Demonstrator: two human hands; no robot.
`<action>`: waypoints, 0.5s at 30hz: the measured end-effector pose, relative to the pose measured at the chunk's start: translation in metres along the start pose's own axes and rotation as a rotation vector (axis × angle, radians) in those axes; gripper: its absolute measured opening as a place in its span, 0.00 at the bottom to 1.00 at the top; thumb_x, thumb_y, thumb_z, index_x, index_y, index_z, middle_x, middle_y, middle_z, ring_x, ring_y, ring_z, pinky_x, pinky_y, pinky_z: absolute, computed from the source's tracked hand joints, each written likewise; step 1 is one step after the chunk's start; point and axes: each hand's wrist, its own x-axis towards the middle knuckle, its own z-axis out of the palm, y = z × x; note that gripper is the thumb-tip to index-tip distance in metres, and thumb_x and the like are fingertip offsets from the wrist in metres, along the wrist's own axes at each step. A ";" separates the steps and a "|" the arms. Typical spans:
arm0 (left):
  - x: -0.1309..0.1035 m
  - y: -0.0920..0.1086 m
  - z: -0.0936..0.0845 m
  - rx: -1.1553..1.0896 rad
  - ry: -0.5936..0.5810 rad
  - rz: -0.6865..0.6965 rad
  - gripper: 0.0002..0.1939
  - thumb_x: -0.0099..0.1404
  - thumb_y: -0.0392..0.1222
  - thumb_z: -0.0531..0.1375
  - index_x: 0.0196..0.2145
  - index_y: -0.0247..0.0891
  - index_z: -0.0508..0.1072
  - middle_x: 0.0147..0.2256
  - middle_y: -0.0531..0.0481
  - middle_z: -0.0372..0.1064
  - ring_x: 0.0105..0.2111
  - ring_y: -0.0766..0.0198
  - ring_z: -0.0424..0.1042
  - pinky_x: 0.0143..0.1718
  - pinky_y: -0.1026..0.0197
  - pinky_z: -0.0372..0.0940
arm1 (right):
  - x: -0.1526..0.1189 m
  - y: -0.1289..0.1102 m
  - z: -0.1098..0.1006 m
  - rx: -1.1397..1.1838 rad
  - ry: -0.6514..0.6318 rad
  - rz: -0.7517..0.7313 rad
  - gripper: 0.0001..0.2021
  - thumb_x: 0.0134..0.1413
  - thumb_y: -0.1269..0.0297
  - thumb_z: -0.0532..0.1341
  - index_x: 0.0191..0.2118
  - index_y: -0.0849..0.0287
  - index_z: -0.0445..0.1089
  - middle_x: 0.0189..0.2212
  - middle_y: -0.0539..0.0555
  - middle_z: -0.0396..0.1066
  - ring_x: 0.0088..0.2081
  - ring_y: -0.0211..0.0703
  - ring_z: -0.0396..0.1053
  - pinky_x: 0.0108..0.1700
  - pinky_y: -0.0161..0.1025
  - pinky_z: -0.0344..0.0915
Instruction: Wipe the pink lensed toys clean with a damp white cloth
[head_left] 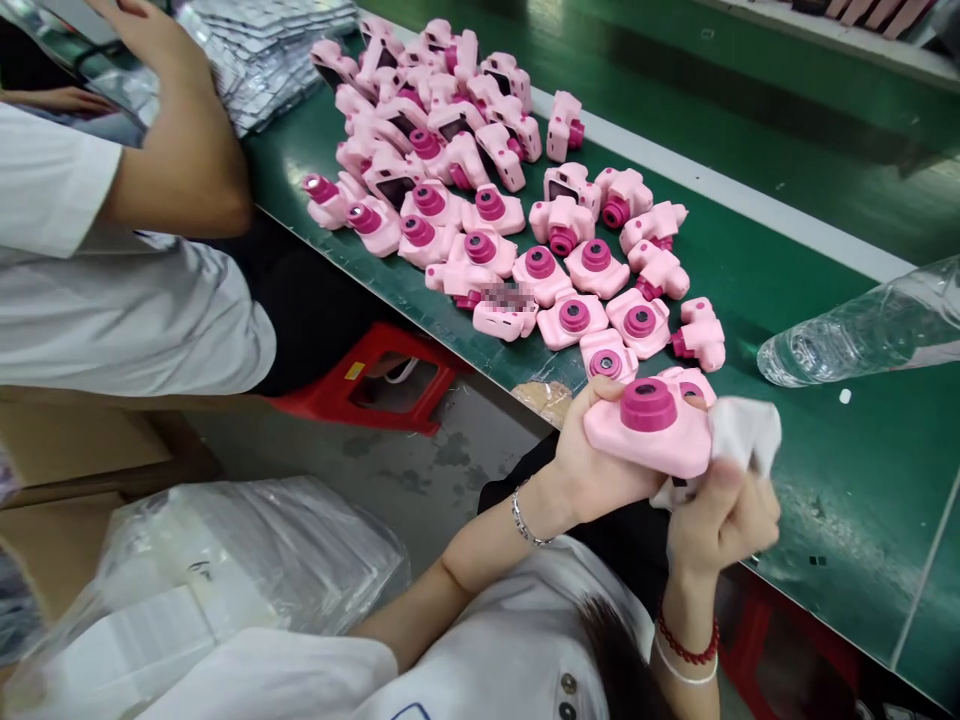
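My left hand (574, 465), with a silver bracelet at the wrist, is closed around a pink toy camera (649, 430) whose magenta lens faces up. Pinched in my right hand (727, 515) is a white cloth (746, 430), held against the camera's right end. A red beaded bracelet and a white band circle that wrist. Just beyond my hands, many more pink toy cameras (574, 318) lie in a spread on the green table (817, 480), some lens up, others on their sides or with dark screens showing. Part of the cloth is hidden behind the camera and my right fingers.
A clear plastic bottle (862, 335) stands on the right of the table. At the left sits another person (127, 250) in a white shirt, near a red stool (375, 375). Stacked plastic-wrapped packs (259, 55) lie at the back left. A large clear bag (247, 560) is at lower left.
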 end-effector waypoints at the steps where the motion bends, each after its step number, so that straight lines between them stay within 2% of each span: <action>1: -0.001 -0.001 -0.002 0.014 0.010 0.009 0.14 0.55 0.49 0.61 0.35 0.37 0.76 0.34 0.48 0.78 0.37 0.55 0.76 0.43 0.57 0.66 | 0.006 0.001 0.001 -0.021 -0.024 -0.021 0.23 0.72 0.55 0.55 0.26 0.56 0.74 0.19 0.49 0.57 0.25 0.40 0.61 0.29 0.40 0.59; 4: -0.004 -0.006 -0.007 0.073 0.017 0.011 0.18 0.56 0.53 0.63 0.37 0.37 0.77 0.35 0.48 0.78 0.38 0.57 0.76 0.44 0.58 0.66 | 0.019 0.003 -0.001 -0.030 -0.002 0.056 0.24 0.71 0.54 0.57 0.21 0.57 0.68 0.17 0.47 0.55 0.22 0.35 0.56 0.27 0.37 0.56; 6: -0.004 -0.008 -0.011 0.124 0.007 0.039 0.22 0.55 0.57 0.63 0.40 0.37 0.77 0.39 0.47 0.79 0.44 0.53 0.77 0.50 0.55 0.65 | 0.020 0.002 -0.005 0.056 0.082 0.250 0.27 0.69 0.50 0.59 0.19 0.56 0.62 0.16 0.46 0.54 0.20 0.34 0.54 0.25 0.37 0.54; 8: -0.001 -0.007 -0.015 0.172 -0.027 0.045 0.27 0.55 0.60 0.63 0.44 0.37 0.77 0.44 0.43 0.80 0.49 0.48 0.77 0.55 0.50 0.65 | 0.019 0.000 -0.010 0.231 0.191 0.482 0.26 0.65 0.47 0.61 0.20 0.56 0.62 0.16 0.46 0.57 0.20 0.35 0.56 0.22 0.37 0.55; 10: 0.004 -0.002 -0.019 0.230 -0.090 0.005 0.31 0.54 0.63 0.63 0.45 0.36 0.78 0.46 0.39 0.80 0.46 0.46 0.78 0.52 0.47 0.69 | 0.022 -0.003 -0.016 0.439 0.233 0.606 0.24 0.62 0.45 0.62 0.21 0.56 0.64 0.17 0.46 0.59 0.19 0.37 0.58 0.21 0.37 0.57; 13: 0.005 0.009 -0.025 0.490 -0.186 -0.007 0.32 0.48 0.59 0.69 0.46 0.35 0.77 0.45 0.37 0.80 0.38 0.49 0.79 0.34 0.54 0.72 | 0.031 -0.007 -0.026 0.631 0.148 0.560 0.24 0.63 0.47 0.60 0.21 0.55 0.61 0.16 0.44 0.53 0.17 0.34 0.54 0.17 0.35 0.53; 15: 0.001 0.014 -0.026 0.777 -0.192 0.072 0.34 0.46 0.47 0.72 0.52 0.36 0.76 0.48 0.36 0.79 0.42 0.46 0.79 0.32 0.57 0.71 | 0.036 -0.010 -0.031 0.675 0.089 0.527 0.24 0.65 0.50 0.57 0.20 0.55 0.57 0.15 0.43 0.49 0.15 0.32 0.48 0.15 0.34 0.46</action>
